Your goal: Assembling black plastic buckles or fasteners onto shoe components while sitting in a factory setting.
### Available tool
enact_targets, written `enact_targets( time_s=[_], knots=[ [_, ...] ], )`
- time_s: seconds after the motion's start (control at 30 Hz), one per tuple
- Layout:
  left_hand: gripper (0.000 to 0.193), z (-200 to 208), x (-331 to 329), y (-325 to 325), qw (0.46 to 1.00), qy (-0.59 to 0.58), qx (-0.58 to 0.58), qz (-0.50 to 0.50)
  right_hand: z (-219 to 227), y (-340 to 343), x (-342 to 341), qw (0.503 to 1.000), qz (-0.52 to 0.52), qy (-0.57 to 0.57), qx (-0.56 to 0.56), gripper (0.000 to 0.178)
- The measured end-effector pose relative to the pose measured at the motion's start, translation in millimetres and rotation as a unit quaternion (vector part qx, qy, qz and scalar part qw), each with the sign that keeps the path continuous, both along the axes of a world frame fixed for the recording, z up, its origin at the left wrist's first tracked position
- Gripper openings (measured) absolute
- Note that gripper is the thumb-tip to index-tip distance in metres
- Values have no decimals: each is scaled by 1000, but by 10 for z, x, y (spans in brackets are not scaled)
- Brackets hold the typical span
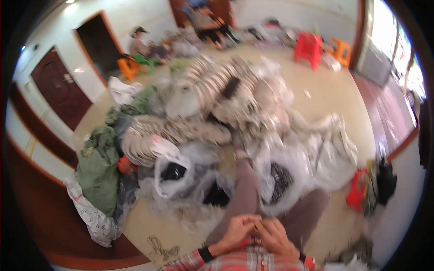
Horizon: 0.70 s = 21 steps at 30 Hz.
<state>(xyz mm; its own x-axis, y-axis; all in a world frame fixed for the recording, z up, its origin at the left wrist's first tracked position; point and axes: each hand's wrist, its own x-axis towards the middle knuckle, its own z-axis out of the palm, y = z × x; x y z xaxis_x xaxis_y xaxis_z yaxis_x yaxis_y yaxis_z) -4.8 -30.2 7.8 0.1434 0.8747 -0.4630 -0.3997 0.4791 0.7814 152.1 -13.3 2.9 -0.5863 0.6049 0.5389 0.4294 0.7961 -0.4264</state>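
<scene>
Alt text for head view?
The wearer's left hand and right hand are close together, any item between them too blurred to tell. Ahead, translucent bags with dark contents and heaped beige bundles lie on a pale floor; two people are beyond.

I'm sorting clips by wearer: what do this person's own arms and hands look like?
The left hand and right hand wear no gloves. The left sleeve is red, grey and white plaid. A black band shows at each wrist.

Looking down and forward from head height, fisheye-wide; close above the left hand (pixel 239 231) and right hand (pixel 273 235), well apart from the far wall (pixel 303 17).
</scene>
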Motion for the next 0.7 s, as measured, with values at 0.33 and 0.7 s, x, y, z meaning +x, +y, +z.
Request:
enact_targets(
  time_s=[0.33,0.7],
  knots=[
    [27,41,-37,141,996,2,70,52,26,132,-42,998,-44,48,4,47],
    [27,95,-144,133,998,29,59,-3,73,442,70,907,71,124,-397,38]
  ],
)
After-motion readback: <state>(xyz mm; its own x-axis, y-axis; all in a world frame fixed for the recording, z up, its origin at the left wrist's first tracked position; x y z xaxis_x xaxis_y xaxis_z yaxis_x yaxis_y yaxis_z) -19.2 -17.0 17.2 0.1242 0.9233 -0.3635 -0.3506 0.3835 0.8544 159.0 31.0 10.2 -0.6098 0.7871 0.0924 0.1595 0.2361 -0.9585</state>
